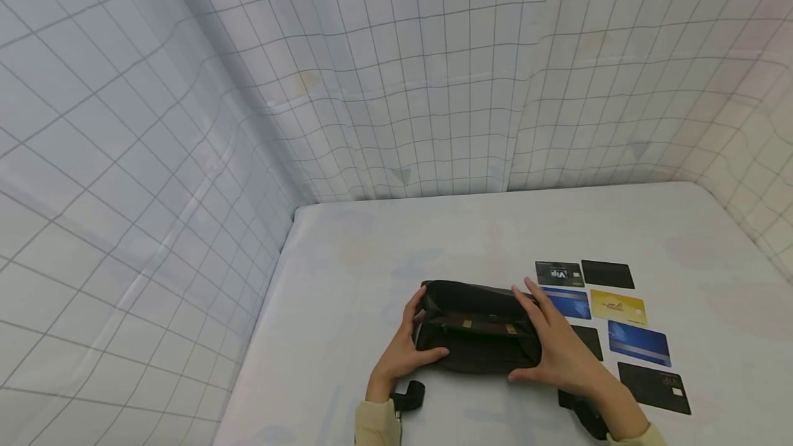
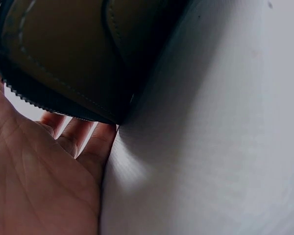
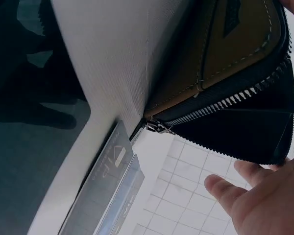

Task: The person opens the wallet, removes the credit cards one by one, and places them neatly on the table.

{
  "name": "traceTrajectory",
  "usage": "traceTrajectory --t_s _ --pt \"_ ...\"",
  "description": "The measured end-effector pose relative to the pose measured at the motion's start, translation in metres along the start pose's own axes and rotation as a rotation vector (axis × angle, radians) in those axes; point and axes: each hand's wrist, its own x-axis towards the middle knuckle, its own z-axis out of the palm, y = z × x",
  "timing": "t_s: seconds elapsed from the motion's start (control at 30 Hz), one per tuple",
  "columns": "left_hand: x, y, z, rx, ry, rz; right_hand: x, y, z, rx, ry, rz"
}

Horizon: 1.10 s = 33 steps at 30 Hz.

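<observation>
A dark zip-around wallet lies on the white table with its unzipped mouth gaping upward. In both wrist views its outer face looks brown, with stitching; the metal zipper shows in the right one. My left hand grips the wallet's left end, thumb on the near side and fingers behind. Around the right end, my right hand is spread, its fingers fairly straight and its thumb by the near edge. Whether every right fingertip touches the wallet cannot be told.
To the right lie several cards in two columns, including a black VIP card, a yellow card, a blue card and another black VIP card. My right hand partly covers some. Gridded white curtains surround the table.
</observation>
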Motion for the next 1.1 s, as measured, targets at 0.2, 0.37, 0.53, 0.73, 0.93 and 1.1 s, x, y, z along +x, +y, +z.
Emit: traceTrajectory --t_s 0.2,0.37,0.53,0.73,0.93,1.1 --pt "-0.001 0.0 0.0 0.001 0.006 -0.02 -0.001 0.0 0.0 -0.012 0.005 0.016" --pt "-0.001 -0.003 0.0 -0.025 0.014 -0.053 -0.002 0.002 0.0 -0.01 0.026 -0.01" --pt "0.001 -0.006 -0.001 -0.025 0.01 -0.004 -0.002 0.005 -0.003 -0.016 0.064 -0.066" --pt "0.002 -0.003 -0.002 -0.013 -0.016 0.029 0.0 0.006 -0.006 -0.022 0.101 -0.075" --pt "0.002 -0.003 -0.003 -0.016 -0.009 0.037 0.003 0.006 -0.007 -0.03 0.16 -0.105" --pt "0.002 -0.003 -0.003 -0.004 0.003 0.032 0.009 0.006 -0.008 -0.03 0.211 -0.134"
